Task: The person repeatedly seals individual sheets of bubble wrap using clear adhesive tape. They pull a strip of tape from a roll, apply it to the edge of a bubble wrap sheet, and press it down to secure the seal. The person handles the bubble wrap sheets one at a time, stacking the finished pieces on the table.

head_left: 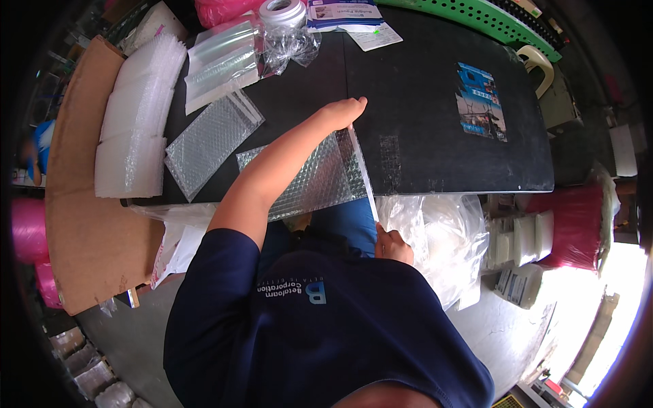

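Note:
A clear bubble-wrap pouch [316, 170] lies partly on the black table and hangs over its near edge above my lap. Along its right side runs a narrow white strip [368, 182]. My left hand [343, 113] reaches across the pouch, its fingers closed on the far right corner. Below the table edge, my right hand [394, 247] is closed at the near end of the white strip. Its fingertips are partly hidden. Another flat bubble-wrap pouch [214, 144] rests to the left of my left forearm.
The black table [422, 115] bears a tall white stack of bubble pouches [130, 129], clear plastic film sheets [223, 62] and a white roll [282, 12]. Brown cardboard [81, 177] stands at left. A clear plastic bag [439, 238] bulges below the table's front edge.

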Tool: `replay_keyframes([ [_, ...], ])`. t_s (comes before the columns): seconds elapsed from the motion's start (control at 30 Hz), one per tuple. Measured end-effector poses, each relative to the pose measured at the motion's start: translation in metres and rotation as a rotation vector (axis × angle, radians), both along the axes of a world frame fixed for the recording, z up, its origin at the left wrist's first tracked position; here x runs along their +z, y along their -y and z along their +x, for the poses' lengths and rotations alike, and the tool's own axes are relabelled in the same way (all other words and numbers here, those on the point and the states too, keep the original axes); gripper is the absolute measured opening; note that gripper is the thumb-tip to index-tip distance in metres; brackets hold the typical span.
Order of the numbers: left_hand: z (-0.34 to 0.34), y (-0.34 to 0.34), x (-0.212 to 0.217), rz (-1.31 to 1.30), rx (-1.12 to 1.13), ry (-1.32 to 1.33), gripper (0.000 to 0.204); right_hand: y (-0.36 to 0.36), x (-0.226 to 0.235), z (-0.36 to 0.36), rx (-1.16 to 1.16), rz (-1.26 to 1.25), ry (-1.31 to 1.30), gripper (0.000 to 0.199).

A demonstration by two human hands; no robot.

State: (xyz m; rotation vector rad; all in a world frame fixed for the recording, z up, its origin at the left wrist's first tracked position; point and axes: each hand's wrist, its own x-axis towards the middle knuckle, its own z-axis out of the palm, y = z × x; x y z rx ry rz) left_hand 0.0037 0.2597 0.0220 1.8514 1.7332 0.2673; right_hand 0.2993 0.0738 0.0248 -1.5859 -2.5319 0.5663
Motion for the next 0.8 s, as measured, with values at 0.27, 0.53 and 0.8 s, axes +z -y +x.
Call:
replay_keyframes([
  [0.27,0.000,-0.002,-0.005,0.071,-0.064,-0.107,0.011,-0.003,0.001,0.000,0.032,-0.012,0.056,0.035],
  [0.53,-0.001,-0.002,-0.003,0.026,-0.033,-0.028,0.016,-0.002,0.002,-0.004,0.028,-0.034,0.089,0.036],
  [0.8,0.007,0.003,0.003,0.072,0.023,-0.064,0.020,-0.002,-0.007,-0.004,0.042,-0.044,0.125,0.037],
])
